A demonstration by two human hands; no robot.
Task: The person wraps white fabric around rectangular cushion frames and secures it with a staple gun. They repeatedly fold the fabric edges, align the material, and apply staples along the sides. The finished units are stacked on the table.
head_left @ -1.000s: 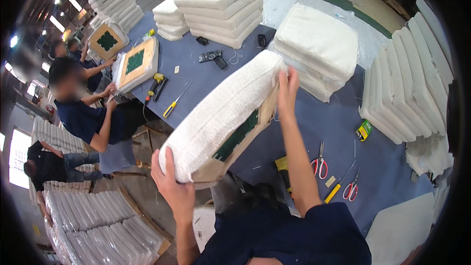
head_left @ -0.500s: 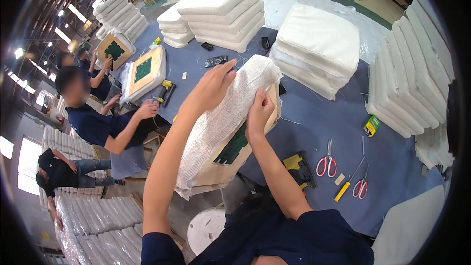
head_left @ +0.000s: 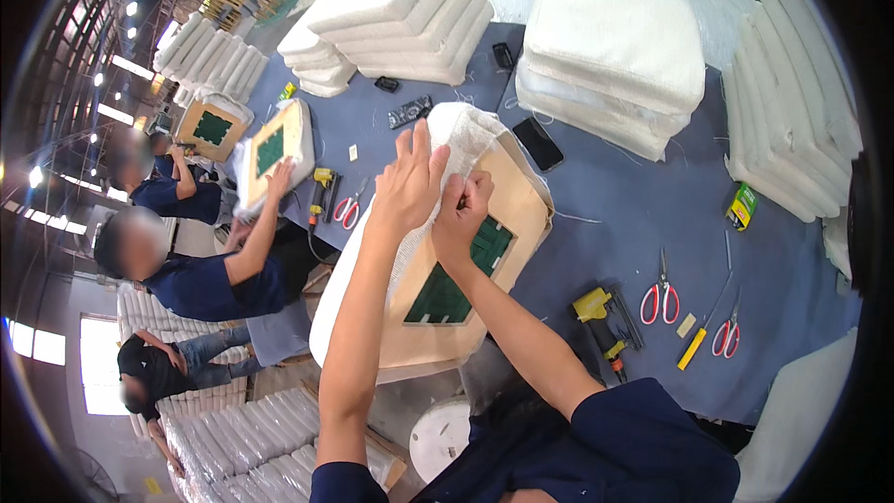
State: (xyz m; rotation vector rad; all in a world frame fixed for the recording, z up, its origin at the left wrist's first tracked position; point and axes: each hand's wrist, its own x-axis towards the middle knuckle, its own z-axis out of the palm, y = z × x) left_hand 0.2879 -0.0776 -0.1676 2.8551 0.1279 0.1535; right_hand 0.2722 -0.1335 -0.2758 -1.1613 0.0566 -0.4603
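Holding padded seat (head_left: pixel 416 272) tilted over near edge of blue table (head_left: pixel 605 237), wooden base (head_left: pixel 521 191) up; pinching white cloth (head_left: pixel 472 130) with right hand (head_left: pixel 458 224), fingers curled tight, laying left hand (head_left: pixel 408 188) on it, fingers nearly straight. Flanked by phone (head_left: pixel 538 143) and, farther right, staple gun (head_left: pixel 590 306) and scissors (head_left: pixel 661 303).

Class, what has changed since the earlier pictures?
The left hand released the near corner of the cushion and lies higher on its white cover; the right hand shifted from the far corner to the cover's edge. The cushion tipped, showing more wooden base. At right, the green box and yellow-handled tool stayed put.
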